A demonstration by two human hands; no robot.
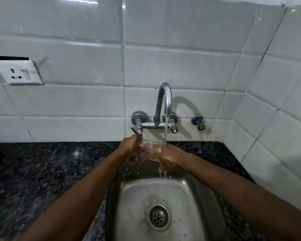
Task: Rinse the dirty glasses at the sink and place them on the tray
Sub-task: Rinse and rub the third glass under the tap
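A clear glass is held between both hands above the steel sink, lying roughly sideways under the tap. My left hand grips its left end and my right hand grips its right end. Water runs from the chrome faucet onto the glass and my right hand, and drops splash down into the basin. No tray is in view.
A black speckled granite counter flanks the sink on both sides. White wall tiles rise behind, with a power socket at the left and a small blue-collared valve right of the faucet. The drain sits mid-basin.
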